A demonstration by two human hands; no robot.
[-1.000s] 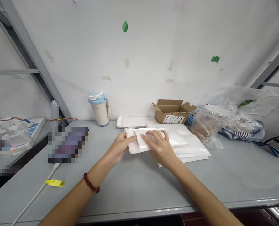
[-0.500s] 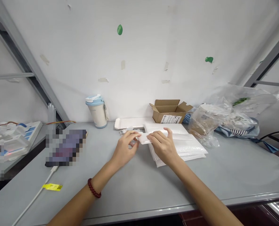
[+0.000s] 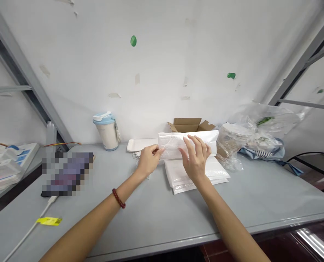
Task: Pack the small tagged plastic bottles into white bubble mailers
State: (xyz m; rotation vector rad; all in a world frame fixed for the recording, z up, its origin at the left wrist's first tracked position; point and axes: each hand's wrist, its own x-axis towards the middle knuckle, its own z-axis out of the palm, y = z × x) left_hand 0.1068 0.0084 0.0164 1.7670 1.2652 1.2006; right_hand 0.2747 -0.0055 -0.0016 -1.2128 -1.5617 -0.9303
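Note:
A white bubble mailer (image 3: 174, 139), with a fold line running along it, is held up on edge above the table. My left hand (image 3: 149, 160) pinches its left end between thumb and fingers. In front of the mailer's face is my right hand (image 3: 195, 160), fingers spread and curved; whether the fingertips touch it I cannot tell. Below lies a stack of white bubble mailers (image 3: 177, 180), partly covered by my right hand. Some small crumpled clear plastic (image 3: 136, 155) sits behind my left wrist, mostly hidden.
An open cardboard box (image 3: 187, 125) stands behind the mailer by the wall. A flat white packet (image 3: 137, 145) and a blue-lidded cup (image 3: 107, 134) are to its left. A phone (image 3: 73, 171) with a charging cable (image 3: 24, 238) lies left. Clear plastic bags (image 3: 234, 133) and blue cloth (image 3: 275, 150) lie right.
The mailer has been lifted and turned upright, so its broad face shows. My left hand keeps its left end, while my right hand's fingers have spread. The view has shifted slightly right.

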